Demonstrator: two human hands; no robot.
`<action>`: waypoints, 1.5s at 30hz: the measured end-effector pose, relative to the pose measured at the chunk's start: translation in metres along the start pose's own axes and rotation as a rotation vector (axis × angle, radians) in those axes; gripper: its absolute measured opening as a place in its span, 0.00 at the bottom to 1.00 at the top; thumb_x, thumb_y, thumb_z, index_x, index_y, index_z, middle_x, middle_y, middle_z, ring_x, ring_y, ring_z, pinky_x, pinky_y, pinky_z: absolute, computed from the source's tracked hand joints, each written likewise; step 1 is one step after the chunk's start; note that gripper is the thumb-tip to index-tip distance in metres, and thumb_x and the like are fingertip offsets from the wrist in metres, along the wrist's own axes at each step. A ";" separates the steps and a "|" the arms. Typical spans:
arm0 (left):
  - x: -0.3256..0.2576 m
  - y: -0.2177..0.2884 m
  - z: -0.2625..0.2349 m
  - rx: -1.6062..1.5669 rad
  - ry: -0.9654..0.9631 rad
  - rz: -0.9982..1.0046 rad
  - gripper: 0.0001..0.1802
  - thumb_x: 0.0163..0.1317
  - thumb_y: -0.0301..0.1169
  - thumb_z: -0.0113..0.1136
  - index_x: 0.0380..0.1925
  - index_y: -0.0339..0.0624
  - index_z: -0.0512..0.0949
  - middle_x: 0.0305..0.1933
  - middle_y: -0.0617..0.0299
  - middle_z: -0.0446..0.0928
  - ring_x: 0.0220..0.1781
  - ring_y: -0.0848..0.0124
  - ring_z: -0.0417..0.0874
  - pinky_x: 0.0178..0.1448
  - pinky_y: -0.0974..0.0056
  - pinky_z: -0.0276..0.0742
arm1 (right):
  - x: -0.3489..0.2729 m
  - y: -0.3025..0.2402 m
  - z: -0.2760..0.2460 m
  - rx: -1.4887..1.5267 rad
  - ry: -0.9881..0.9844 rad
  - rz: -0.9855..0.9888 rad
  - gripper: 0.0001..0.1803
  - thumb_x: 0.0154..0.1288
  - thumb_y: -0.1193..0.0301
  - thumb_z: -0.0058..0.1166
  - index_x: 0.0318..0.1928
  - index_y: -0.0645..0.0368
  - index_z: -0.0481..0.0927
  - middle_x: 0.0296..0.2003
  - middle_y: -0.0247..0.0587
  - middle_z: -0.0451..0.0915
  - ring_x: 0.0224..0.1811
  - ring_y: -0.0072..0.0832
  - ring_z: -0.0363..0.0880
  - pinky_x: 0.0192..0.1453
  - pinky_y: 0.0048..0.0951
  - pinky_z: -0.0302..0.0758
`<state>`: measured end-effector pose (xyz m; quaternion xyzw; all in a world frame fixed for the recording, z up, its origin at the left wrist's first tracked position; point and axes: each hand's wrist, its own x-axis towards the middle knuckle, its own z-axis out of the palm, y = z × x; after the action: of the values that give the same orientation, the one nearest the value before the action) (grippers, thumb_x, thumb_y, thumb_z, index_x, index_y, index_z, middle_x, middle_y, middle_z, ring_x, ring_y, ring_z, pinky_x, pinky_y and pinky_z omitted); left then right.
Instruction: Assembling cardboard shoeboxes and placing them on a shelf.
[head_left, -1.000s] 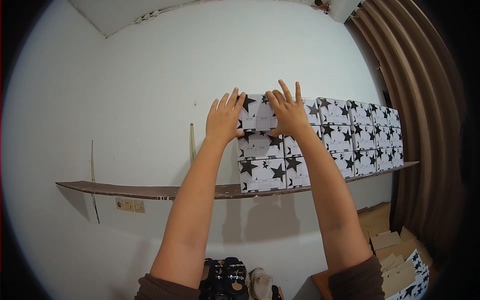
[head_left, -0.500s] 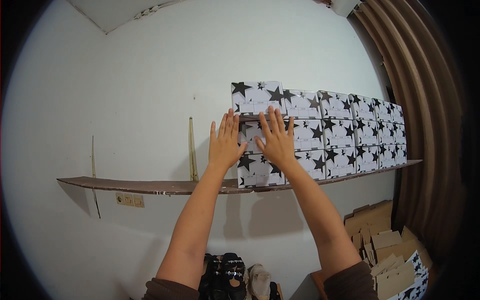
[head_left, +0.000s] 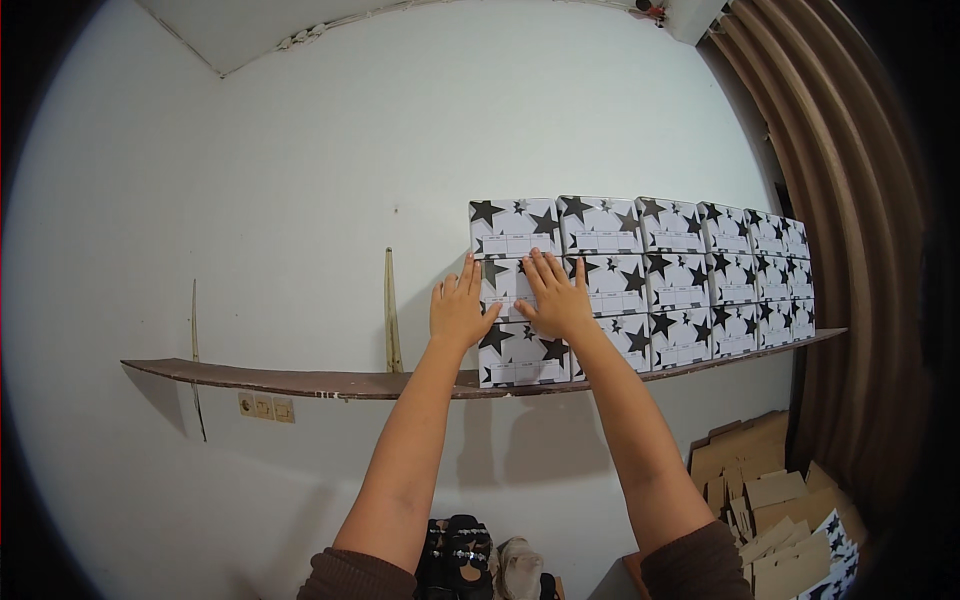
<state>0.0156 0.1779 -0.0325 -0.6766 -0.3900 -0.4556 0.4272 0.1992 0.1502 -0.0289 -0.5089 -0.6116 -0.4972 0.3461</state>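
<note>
White boxes with black stars stand stacked three high in several columns along a wall shelf. My left hand point(head_left: 460, 308) lies against the left edge of the leftmost column, its fingers stretched upward. My right hand point(head_left: 553, 295) is spread flat on the front of that column, over the middle box point(head_left: 497, 273), partly hiding it. Its fingertips reach the lower edge of the top box point(head_left: 512, 222). This top box sits level with its neighbour point(head_left: 600, 222). Neither hand grips anything.
The brown shelf point(head_left: 270, 378) runs along the white wall, with a bracket point(head_left: 391, 310) left of the boxes. Wall sockets point(head_left: 264, 407) sit below. Black shoes point(head_left: 466, 555) and flattened cardboard point(head_left: 775, 490) lie lower down. A brown curtain point(head_left: 840, 200) hangs at right.
The top left box stuck out toward me and now sits back in line with the stack. Both hands have come down slightly along the boxes. The view has shifted a little.
</note>
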 end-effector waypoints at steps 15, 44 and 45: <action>-0.173 0.136 -0.012 -0.279 0.022 0.096 0.23 0.54 0.33 0.53 0.52 0.38 0.73 0.65 0.55 0.64 0.63 0.58 0.65 0.68 0.50 0.54 | -0.201 -0.046 -0.042 0.284 0.059 0.071 0.19 0.56 0.70 0.50 0.50 0.54 0.75 0.48 0.43 0.75 0.54 0.41 0.70 0.57 0.46 0.64; -0.608 0.642 -0.280 -1.529 -1.039 0.569 0.05 0.53 0.29 0.54 0.28 0.39 0.76 0.33 0.54 0.78 0.41 0.55 0.78 0.45 0.53 0.69 | -0.818 0.028 -0.445 -0.009 -0.866 1.515 0.16 0.61 0.63 0.45 0.36 0.64 0.79 0.30 0.58 0.80 0.35 0.52 0.79 0.41 0.46 0.74; -0.611 0.652 -0.286 -1.572 -1.020 0.550 0.04 0.54 0.28 0.53 0.27 0.39 0.75 0.32 0.53 0.77 0.39 0.54 0.77 0.44 0.53 0.69 | -0.826 0.033 -0.452 -0.039 -0.850 1.537 0.16 0.62 0.64 0.45 0.35 0.64 0.78 0.30 0.59 0.80 0.35 0.53 0.79 0.41 0.46 0.74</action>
<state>0.3607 -0.3888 -0.6950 -0.9519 0.0587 -0.1229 -0.2746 0.3940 -0.5142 -0.6683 -0.9278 -0.1680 0.0949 0.3193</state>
